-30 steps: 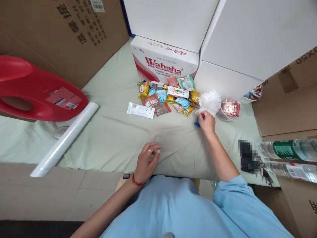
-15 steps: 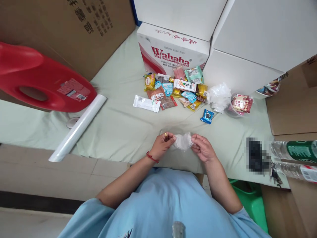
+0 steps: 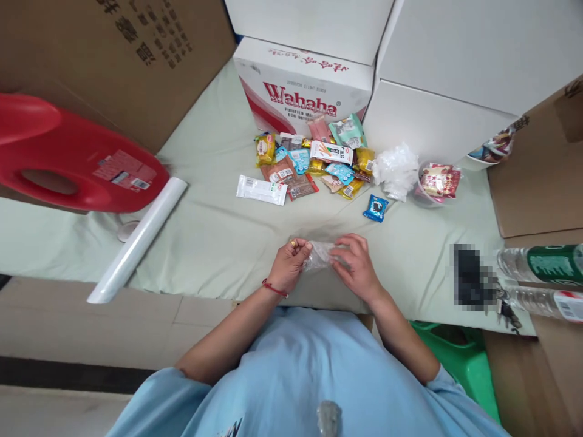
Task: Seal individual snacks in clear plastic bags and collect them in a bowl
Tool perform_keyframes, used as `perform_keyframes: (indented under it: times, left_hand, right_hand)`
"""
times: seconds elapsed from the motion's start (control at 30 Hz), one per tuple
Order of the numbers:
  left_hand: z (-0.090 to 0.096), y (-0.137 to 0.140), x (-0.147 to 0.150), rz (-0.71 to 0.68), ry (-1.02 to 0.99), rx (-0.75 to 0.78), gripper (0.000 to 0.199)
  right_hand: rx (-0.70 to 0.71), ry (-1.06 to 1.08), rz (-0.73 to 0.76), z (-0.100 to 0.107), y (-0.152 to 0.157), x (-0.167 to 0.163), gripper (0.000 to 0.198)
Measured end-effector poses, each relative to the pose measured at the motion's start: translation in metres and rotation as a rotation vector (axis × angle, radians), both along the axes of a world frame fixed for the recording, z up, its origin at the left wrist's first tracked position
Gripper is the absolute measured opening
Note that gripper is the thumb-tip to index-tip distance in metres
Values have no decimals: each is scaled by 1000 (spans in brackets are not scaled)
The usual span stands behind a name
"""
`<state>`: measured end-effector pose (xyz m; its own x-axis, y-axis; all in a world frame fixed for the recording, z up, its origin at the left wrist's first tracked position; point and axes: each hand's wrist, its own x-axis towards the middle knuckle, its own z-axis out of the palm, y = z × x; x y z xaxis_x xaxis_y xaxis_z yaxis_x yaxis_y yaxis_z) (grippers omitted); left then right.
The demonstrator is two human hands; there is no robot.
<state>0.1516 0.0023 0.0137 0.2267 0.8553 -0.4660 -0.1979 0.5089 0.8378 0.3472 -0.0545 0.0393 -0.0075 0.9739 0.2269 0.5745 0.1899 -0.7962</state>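
My left hand pinches a small, crumpled clear plastic bag between thumb and fingers, just above the cloth near the table's front edge. My right hand is at the bag's right end, its curved fingers and thumb apart, fingertips touching or very close to the plastic. Beyond the hands, a small blue wrapped snack lies by itself. Farther back is a pile of wrapped snacks, with a white long packet at its front left. A bunch of crumpled clear plastic sits right of the pile.
A clear tub holds red packets. On the left are a red jug and a white roll. A Wahaba box stands behind the snacks. Plastic bottles and keys lie right; a green stool is below.
My right hand has loosened from its pinch, its fingers now spread at the bag's edge. The bag looks narrower and lies closer to my left hand. The view has shifted slightly.
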Motion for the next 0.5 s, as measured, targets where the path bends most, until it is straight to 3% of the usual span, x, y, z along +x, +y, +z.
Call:
perform_keyframes:
  times: [0.1, 0.2, 0.27, 0.37, 0.5]
  left_hand:
    - [3, 1, -8, -201, -23, 7, 53]
    - [6, 3, -21, -513, 16, 61, 45]
    - [5, 7, -30, -601, 104, 147, 34]
    - [4, 14, -39, -534, 232, 274, 27]
    - [9, 15, -44, -239, 367, 346, 28]
  right_hand:
    - [-125, 222, 26, -1, 7, 5, 22]
    - [-358, 501, -3, 0, 9, 15, 34]
    - [-502, 649, -44, 1, 10, 19, 41]
    - [-594, 784, -130, 2, 10, 20, 45]
    - [-525, 844, -243, -1, 9, 14, 45]
